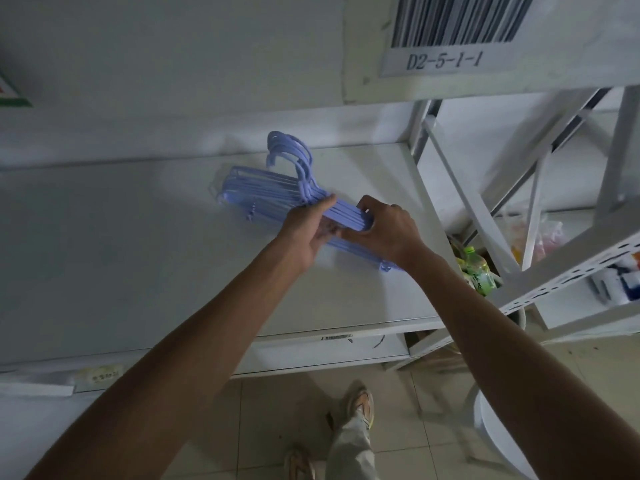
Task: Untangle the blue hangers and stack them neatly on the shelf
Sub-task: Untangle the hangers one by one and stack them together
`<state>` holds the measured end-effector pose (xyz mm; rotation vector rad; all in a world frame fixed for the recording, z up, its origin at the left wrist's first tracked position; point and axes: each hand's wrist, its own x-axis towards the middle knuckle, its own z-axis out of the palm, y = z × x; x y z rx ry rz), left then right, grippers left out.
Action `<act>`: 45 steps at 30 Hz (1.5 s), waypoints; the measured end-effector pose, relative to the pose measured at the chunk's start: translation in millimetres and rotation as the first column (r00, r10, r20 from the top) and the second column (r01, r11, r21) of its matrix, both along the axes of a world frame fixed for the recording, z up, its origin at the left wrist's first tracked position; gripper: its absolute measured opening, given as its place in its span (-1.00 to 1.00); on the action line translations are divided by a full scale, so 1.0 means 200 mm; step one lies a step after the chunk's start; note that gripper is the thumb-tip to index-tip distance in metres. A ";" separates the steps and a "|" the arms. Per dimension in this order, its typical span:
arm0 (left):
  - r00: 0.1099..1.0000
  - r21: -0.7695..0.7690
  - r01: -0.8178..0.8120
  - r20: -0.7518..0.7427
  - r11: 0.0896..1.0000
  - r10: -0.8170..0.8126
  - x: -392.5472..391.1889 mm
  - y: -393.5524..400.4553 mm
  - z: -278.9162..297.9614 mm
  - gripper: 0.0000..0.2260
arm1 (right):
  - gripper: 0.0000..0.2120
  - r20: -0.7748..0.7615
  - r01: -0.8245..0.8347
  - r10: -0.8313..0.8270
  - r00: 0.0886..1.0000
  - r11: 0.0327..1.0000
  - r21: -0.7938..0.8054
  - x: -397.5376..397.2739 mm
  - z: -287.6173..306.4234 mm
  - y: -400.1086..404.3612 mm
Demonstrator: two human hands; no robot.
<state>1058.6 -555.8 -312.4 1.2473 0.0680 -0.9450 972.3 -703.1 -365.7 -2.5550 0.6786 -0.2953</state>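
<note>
White metal shelving fills the head view, dimly lit, with a tiled floor below and the person's shoes at the bottom edge. On the broad white shelf [173, 271], toward its back right corner, lies the bundle of blue hangers [273, 194], their hooks nested together and pointing toward the back edge, their arms fanned slightly at the left end.

Both hands meet at the right half of the bundle. The left hand [308, 230] is curled under and around the hanger arms, thumb laid along the top. The right hand [384, 230] is closed over the same arms from the other side, fingers wrapped round them. The far right ends of the hangers poke out beneath the right wrist, near the shelf's right edge.

The stack looks nearly squared, so the work seems close to done. The risk now is at the ends: the left tips are not quite flush, and letting go unevenly could let the top hangers slide and splay again. A hook or a notch may also catch on its neighbour and drag it along. The right ends sit close to the shelf's right edge, where a nudge could tip them off toward the bottles [476, 271] below.

Above, a barcode label [446, 39] reads "D2-5-1-1". A small tag on the shelf's front edge is too blurred to read.
</note>
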 end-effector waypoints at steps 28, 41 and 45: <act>0.045 0.595 -0.294 0.791 0.748 -0.611 0.74 0.47 -0.28 -0.70 | -0.48 -0.012 -0.172 0.186 0.982 0.876 -0.451 0.00 0.00 -0.16; 0.193 0.705 -0.332 0.702 0.627 -0.686 0.60 0.38 -0.23 -0.52 | -0.69 -0.190 0.017 -0.102 0.976 0.915 -0.403 0.08 0.03 0.00; 0.128 0.638 -0.371 0.755 0.674 -0.644 0.47 0.23 -0.23 -0.68 | -0.69 -0.085 0.253 -0.275 0.958 0.944 -0.213 0.18 0.05 0.07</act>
